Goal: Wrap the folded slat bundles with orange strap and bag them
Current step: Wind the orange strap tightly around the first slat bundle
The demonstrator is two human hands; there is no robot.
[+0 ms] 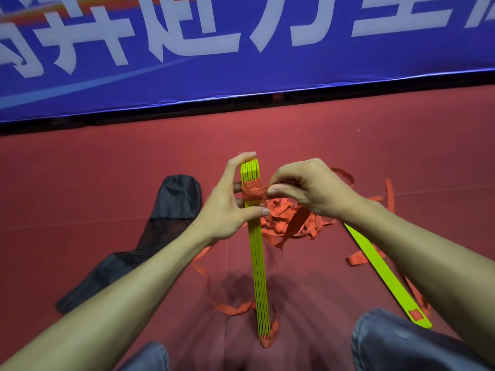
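A bundle of yellow-green slats [257, 263] stands nearly upright on the red floor between my knees. My left hand [230, 202] grips its upper part, with the index finger over the top end and the thumb across the front. An orange strap [253, 193] runs around the bundle near the top. My right hand [302, 190] pinches that strap just to the right of the bundle. A tangle of loose orange strap [292, 220] lies on the floor behind the bundle and under my right hand.
A black mesh bag [160, 226] lies on the floor to the left. One loose yellow-green slat [385, 274] lies at the right, partly under my right forearm. A blue banner [241, 49] closes off the far side. My knees [396, 341] fill the bottom edge.
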